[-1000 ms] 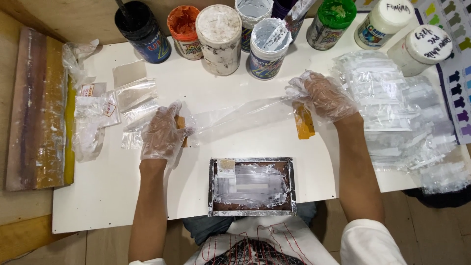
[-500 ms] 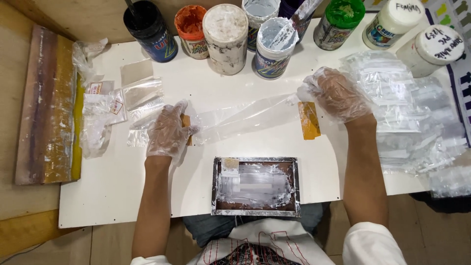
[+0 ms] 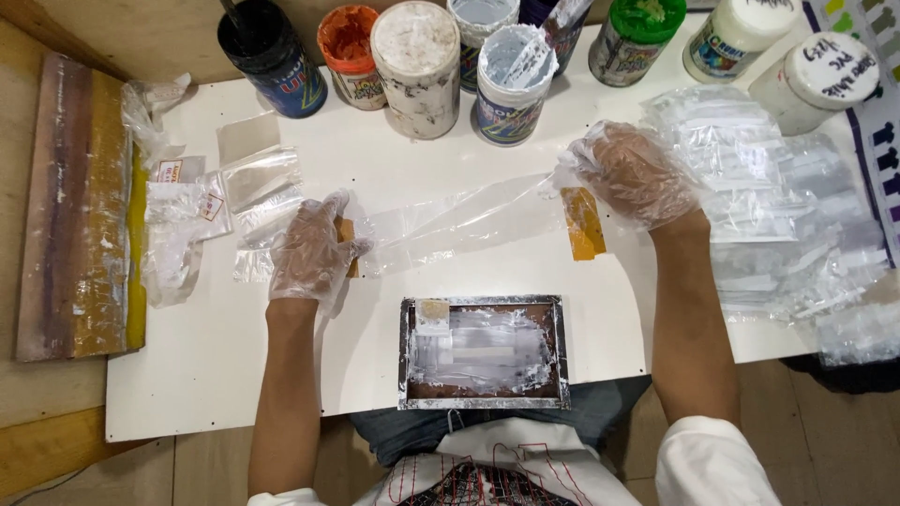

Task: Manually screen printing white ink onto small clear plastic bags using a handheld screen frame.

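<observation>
White bench point(image 3: 234, 375) carries the work: both gloved hands, left hand point(image 3: 309, 251) and right hand point(image 3: 633, 173), pinch the ends of a clear plastic sleeve point(image 3: 450, 220) stretched flat between them. Finished-looking pieces lie beyond the left hand, while a large stack of sleeves point(image 3: 778, 215) waits beside the right, so most remains. Paint jars point(image 3: 417, 66) crowd the far edge and a screen frame point(image 3: 483, 351) sits nearer the body, leaving little room.

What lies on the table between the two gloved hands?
In the head view, a long clear plastic bag stretches from the left hand to the right hand, over the white table.

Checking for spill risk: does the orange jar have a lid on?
No: the orange jar stands open-topped among the other jars, paint showing inside.
</observation>
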